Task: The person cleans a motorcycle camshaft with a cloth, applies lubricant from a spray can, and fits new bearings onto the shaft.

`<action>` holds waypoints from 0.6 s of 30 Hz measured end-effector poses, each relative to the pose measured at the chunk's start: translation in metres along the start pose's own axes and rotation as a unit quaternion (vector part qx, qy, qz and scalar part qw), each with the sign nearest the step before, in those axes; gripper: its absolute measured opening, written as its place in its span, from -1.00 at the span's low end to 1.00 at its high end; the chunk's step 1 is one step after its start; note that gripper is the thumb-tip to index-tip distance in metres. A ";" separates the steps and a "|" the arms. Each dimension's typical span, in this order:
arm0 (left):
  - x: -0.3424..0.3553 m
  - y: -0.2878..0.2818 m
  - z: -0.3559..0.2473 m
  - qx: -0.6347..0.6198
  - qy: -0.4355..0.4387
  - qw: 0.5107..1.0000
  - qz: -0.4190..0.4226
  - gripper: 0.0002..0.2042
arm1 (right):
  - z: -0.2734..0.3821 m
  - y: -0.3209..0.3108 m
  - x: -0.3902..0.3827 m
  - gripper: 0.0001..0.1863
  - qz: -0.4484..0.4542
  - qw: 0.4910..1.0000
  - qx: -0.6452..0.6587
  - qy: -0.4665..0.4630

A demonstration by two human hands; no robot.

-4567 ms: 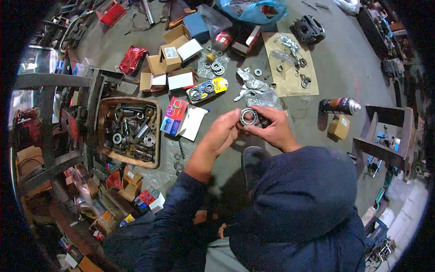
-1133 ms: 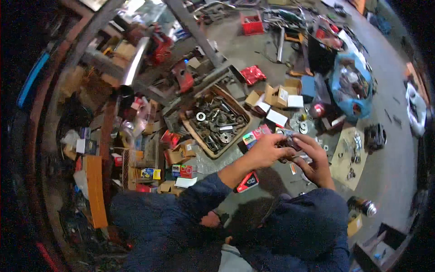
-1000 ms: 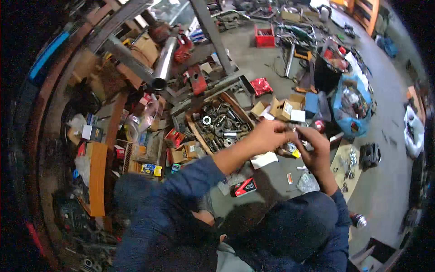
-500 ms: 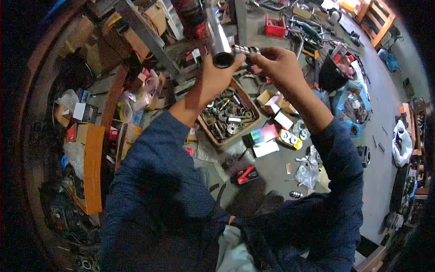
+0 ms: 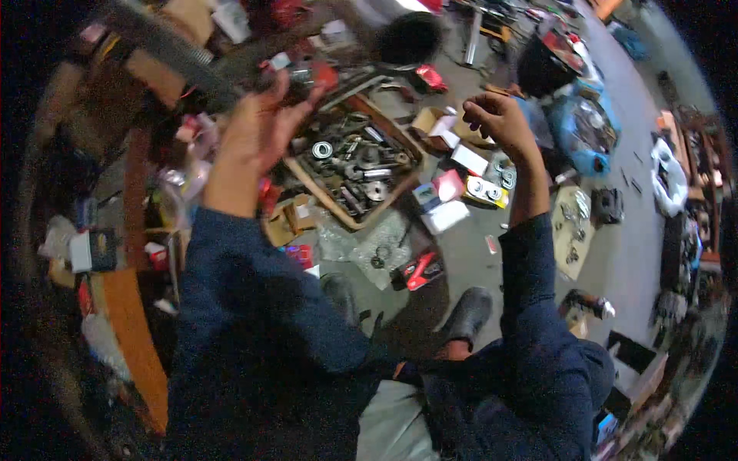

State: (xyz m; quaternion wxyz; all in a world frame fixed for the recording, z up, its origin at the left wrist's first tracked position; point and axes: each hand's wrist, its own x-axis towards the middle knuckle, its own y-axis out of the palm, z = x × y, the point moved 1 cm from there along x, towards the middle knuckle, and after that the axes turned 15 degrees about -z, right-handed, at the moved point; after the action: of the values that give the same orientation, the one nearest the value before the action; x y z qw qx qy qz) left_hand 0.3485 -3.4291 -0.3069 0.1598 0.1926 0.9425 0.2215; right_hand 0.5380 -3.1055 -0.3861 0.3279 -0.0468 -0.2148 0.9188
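My left hand (image 5: 261,134) is raised over the left edge of a wooden tray (image 5: 327,198). Its fingers are spread and smeared by motion, and nothing shows in its grip. My right hand (image 5: 503,127) hovers above several small boxes to the right of the tray, with its fingers bent inward. Whatever those fingers hold, if anything, is hidden. Inside the tray lie many loose metal parts (image 5: 373,157), a round bearing (image 5: 322,150) among them. Beyond the tray is a dark round shape (image 5: 411,38) that is too blurred to name.
Opened cardboard boxes (image 5: 434,123), a yellow box with round parts (image 5: 486,192) and a red and black box (image 5: 421,272) litter the floor. Clear bubble wrap (image 5: 384,250) lies before the tray. A blue bag (image 5: 588,127) stands at right, an orange board (image 5: 131,323) at left.
My hands have moved apart, the left one leftward. The silver tube and ribbed metal part that were between them no longer show in them. The view has shifted, and my shoes show.
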 end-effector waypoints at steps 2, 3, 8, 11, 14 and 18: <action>0.014 -0.012 0.000 0.002 -0.031 1.000 -0.002 -0.58 | -0.053 -0.034 -0.007 -0.73 -0.033 0.999 -0.037 0.014; 0.017 -0.009 0.003 0.025 -0.035 0.999 0.003 -0.62 | -0.083 -0.046 -0.015 -0.73 -0.057 0.996 -0.066 0.026; 0.032 0.016 0.018 0.113 0.013 0.993 0.035 -0.68 | -0.201 -0.048 -0.078 -0.54 -0.045 0.939 -0.340 -0.020; 0.045 0.012 0.023 0.084 0.013 0.992 0.090 -0.71 | -0.180 -0.002 -0.101 -0.35 -0.015 0.924 -0.372 -0.081; 0.038 0.031 0.029 0.098 -0.004 0.991 0.093 -0.75 | -0.185 -0.001 -0.107 -0.38 -0.052 0.908 -0.408 -0.079; 0.031 0.024 0.022 0.081 -0.016 0.993 0.086 -0.78 | -0.173 0.004 -0.096 -0.44 -0.019 0.912 -0.405 -0.070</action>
State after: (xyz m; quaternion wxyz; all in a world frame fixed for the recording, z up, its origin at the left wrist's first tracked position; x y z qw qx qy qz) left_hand 0.3366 -3.3876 -0.3203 0.1395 0.2892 0.9344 0.1544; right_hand 0.6496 -3.1053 -0.5490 0.2823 -0.1067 -0.5916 0.7476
